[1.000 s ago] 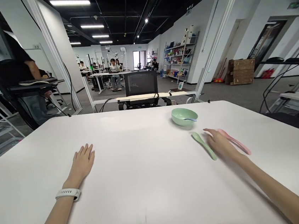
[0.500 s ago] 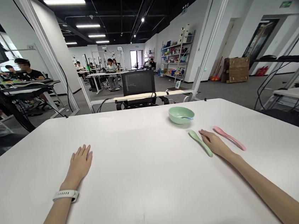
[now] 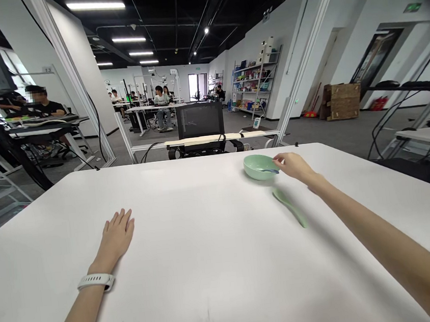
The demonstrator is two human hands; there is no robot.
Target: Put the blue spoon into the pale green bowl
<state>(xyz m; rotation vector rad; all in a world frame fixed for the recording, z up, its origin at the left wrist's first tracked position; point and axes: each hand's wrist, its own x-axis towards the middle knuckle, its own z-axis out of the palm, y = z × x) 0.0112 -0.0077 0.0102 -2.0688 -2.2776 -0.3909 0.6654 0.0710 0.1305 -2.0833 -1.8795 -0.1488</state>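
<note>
Two bare hands, right hand (image 3: 294, 168) curled narrow beside smooth green bowl (image 3: 253, 168), hold unclear, left hand (image 3: 116, 238) flat on white tabletop (image 3: 214, 304)

White laminate table (image 3: 189, 210), large, with an aluminium-framed rig (image 3: 303, 54) standing beyond it. Black-screened monitor (image 3: 199, 120) on a pale crossbar (image 3: 212, 138); metal shelving unit (image 3: 256, 82) stocked with assorted items against the far wall, and wooden crate (image 3: 338, 101) on the grey carpet. Also: seated person (image 3: 50, 109) at a left-hand desk, seated person (image 3: 161, 99) at a distant desk, overhead strip lights (image 3: 96, 6).
</note>
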